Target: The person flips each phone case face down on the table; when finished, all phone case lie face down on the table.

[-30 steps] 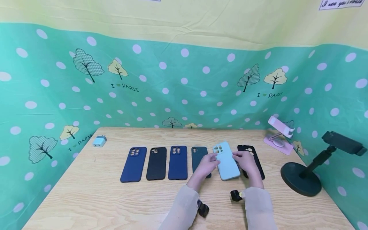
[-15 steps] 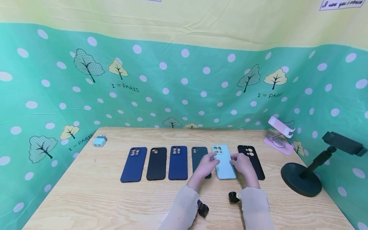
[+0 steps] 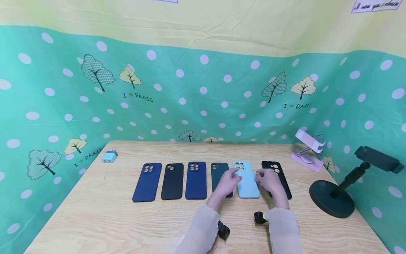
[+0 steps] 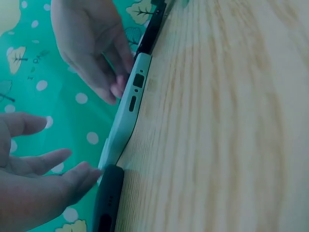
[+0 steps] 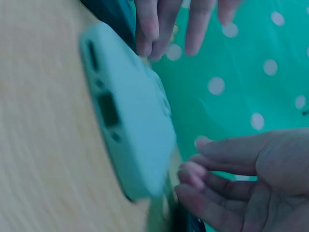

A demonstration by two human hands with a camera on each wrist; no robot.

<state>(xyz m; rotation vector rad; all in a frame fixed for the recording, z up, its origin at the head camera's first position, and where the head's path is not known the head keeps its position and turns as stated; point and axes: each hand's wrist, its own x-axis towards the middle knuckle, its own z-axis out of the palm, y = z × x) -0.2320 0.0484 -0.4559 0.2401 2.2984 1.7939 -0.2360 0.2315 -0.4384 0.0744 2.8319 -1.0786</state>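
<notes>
A light blue phone case (image 3: 248, 185) lies back up on the table, its camera cutouts at the far end. Beside its left edge is my left hand (image 3: 229, 181), fingers spread and thumb tip close to the rim in the left wrist view. My right hand (image 3: 270, 180) is just off the right edge; in the right wrist view its loosely bent fingers (image 5: 198, 193) hold nothing, with a gap to the case (image 5: 137, 116). A dark teal phone case (image 3: 218, 173) is partly hidden under my left hand, and a black phone case (image 3: 283, 183) partly behind my right.
Further left in the row lie a blue case (image 3: 196, 183), a black case (image 3: 172, 183) and another blue case (image 3: 147, 185). A charger plug (image 3: 109, 156) sits at the back left. At the right stand a pink phone stand (image 3: 307, 160) and a black stand (image 3: 332, 199).
The light blue case has gone from tilted and slanted to flat and straighter in the row. My right hand first followed it left, then moved slightly away from its edge.
</notes>
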